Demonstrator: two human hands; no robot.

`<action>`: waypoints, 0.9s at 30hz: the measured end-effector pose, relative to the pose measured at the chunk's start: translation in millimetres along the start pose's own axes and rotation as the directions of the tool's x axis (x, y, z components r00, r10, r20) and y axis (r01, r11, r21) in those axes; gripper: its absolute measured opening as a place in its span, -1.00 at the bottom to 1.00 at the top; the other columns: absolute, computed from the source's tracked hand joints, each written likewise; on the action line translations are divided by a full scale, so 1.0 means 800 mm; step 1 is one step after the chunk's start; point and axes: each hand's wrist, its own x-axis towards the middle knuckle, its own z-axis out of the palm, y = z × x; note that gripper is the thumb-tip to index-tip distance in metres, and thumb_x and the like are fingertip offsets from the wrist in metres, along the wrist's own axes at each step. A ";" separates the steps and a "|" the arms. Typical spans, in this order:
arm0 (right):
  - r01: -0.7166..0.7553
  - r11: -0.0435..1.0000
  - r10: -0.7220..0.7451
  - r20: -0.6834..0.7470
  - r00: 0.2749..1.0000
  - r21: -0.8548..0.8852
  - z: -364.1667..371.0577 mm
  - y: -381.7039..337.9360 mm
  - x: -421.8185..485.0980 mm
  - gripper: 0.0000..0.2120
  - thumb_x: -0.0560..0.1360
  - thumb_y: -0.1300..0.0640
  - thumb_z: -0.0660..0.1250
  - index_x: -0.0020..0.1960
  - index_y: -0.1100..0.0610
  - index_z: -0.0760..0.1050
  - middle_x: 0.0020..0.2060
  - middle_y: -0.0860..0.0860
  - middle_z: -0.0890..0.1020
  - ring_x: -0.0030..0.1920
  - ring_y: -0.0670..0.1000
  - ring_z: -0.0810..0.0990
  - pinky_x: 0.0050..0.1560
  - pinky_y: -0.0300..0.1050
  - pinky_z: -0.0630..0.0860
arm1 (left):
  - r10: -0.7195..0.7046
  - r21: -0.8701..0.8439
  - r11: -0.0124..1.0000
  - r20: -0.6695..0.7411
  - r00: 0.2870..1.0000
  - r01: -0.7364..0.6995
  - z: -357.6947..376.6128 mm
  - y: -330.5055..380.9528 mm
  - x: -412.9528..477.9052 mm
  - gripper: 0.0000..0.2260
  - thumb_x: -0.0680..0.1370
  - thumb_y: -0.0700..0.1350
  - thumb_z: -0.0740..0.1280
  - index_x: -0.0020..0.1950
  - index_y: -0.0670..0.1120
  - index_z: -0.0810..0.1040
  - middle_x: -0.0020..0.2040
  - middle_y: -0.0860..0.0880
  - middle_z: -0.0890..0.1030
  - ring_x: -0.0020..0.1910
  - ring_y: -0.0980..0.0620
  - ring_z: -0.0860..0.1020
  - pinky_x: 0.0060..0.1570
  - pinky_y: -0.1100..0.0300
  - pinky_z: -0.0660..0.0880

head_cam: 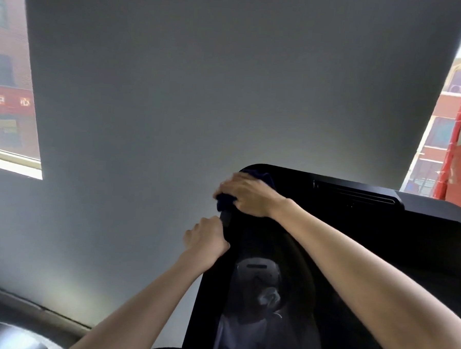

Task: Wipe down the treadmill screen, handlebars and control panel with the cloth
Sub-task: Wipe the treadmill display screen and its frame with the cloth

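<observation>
Head view: right hand (247, 195) holds cloth (261, 176) on top-left corner of treadmill screen (273, 256).

Cloth is dark blue, bunched under the right hand, w/ bits showing above the knuckles & below the fingers (227, 191), which curl over it & grip it against the corner. Left hand (206, 238) sits just below, apart from the right, its fingers closed round the screen's left edge. Screen is black, glossy, tilted, fills btm right; a dim reflection of a person shows in the glass. Long vent slot (354, 192) runs along the top of the housing. Grey wall (175, 91) behind, window (10, 82) at far left w/ red-brick building outside, 2nd window (454, 106) at far right.
</observation>
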 end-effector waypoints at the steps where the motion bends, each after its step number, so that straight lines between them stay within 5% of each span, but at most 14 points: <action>1: -0.111 0.993 0.115 -0.098 0.988 0.043 -0.001 0.002 0.005 -0.59 0.44 0.27 0.16 0.20 -0.04 0.48 0.17 -0.09 0.56 0.27 -0.01 0.37 0.36 -0.05 0.23 | 0.010 0.000 1.000 -0.006 1.000 -0.010 0.001 0.001 -0.001 -0.76 0.50 -0.10 0.34 0.12 -0.13 0.44 0.09 -0.09 0.53 0.09 -0.12 0.53 -0.10 0.13 0.32; 3: -0.257 0.964 0.266 -0.269 0.926 0.070 0.010 -0.006 0.010 -0.63 0.45 0.29 0.16 0.17 -0.01 0.49 0.15 -0.07 0.57 0.30 0.00 0.38 0.44 -0.05 0.09 | 0.010 -0.009 1.000 0.006 1.000 -0.010 0.003 0.000 -0.003 -0.78 0.50 -0.10 0.35 0.10 -0.13 0.44 0.07 -0.08 0.53 0.07 -0.10 0.54 -0.12 0.13 0.33; 7: 0.107 0.989 -0.113 -0.059 0.992 -0.100 0.025 -0.018 -0.017 -0.57 0.40 0.32 0.14 0.18 0.03 0.52 0.19 -0.04 0.56 0.36 -0.08 0.36 0.48 -0.05 -0.28 | -0.043 -0.049 0.998 0.040 0.998 0.045 0.000 -0.004 0.003 -0.65 0.48 -0.02 0.40 0.19 -0.10 0.43 0.13 -0.07 0.54 0.14 -0.09 0.53 -0.02 0.11 0.38; 10: -0.119 0.993 0.112 -0.233 0.966 -0.014 0.001 -0.001 -0.013 -0.54 0.43 0.31 0.15 0.27 0.00 0.44 0.27 -0.07 0.50 0.39 -0.09 0.32 0.48 0.02 -0.30 | -0.048 -0.057 0.997 0.066 0.997 0.052 -0.004 -0.003 0.004 -0.62 0.46 0.00 0.44 0.19 -0.11 0.43 0.14 -0.07 0.53 0.16 -0.09 0.52 -0.01 0.12 0.34; 12: -0.314 0.948 0.312 -0.352 0.882 0.051 0.002 -0.006 -0.011 -0.61 0.48 0.24 0.18 0.28 0.01 0.41 0.28 -0.08 0.49 0.41 -0.06 0.28 0.48 0.12 -0.25 | -0.053 -0.044 0.997 0.070 0.996 0.056 -0.005 -0.002 0.006 -0.61 0.45 0.00 0.45 0.19 -0.11 0.44 0.14 -0.07 0.53 0.16 -0.09 0.52 0.01 0.12 0.34; 17: -0.098 0.987 0.062 -0.264 0.963 -0.126 0.017 0.001 -0.040 -0.66 0.52 0.19 0.26 0.29 0.07 0.45 0.39 -0.05 0.39 0.46 0.00 0.23 0.48 0.16 -0.01 | -0.065 -0.054 0.996 0.082 0.994 0.069 -0.006 0.000 0.011 -0.60 0.42 -0.01 0.48 0.16 -0.11 0.47 0.09 -0.07 0.56 0.10 -0.09 0.55 -0.05 0.11 0.36; 21: -0.367 0.928 0.354 -0.459 0.815 0.063 0.013 0.009 -0.049 -0.64 0.51 0.30 0.28 0.30 0.17 0.45 0.38 0.04 0.41 0.45 0.08 0.27 0.47 0.13 0.07 | -0.081 -0.067 0.994 0.100 0.992 0.088 -0.007 -0.002 0.012 -0.61 0.42 0.01 0.48 0.16 -0.11 0.50 0.08 -0.08 0.58 0.11 -0.09 0.55 -0.04 0.11 0.36; 25: -0.244 0.963 0.180 -0.404 0.897 -0.112 0.013 0.012 -0.073 -0.65 0.47 0.35 0.32 0.25 0.24 0.47 0.37 0.10 0.42 0.42 0.15 0.30 0.42 0.14 0.18 | -0.083 -0.079 0.993 0.119 0.989 0.093 -0.006 -0.003 0.015 -0.65 0.39 0.01 0.49 0.08 -0.11 0.55 0.00 -0.09 0.63 0.06 -0.09 0.58 -0.01 0.09 0.42; 27: -0.337 0.935 0.348 -0.460 0.817 0.109 -0.010 0.020 -0.078 -0.70 0.50 0.34 0.27 0.22 0.24 0.47 0.26 0.14 0.52 0.30 0.15 0.47 0.34 0.04 0.32 | -0.082 -0.072 0.993 0.119 0.989 0.091 -0.006 -0.002 0.016 -0.68 0.38 -0.02 0.49 0.04 -0.13 0.55 -0.01 -0.10 0.64 0.05 -0.09 0.59 -0.01 0.09 0.43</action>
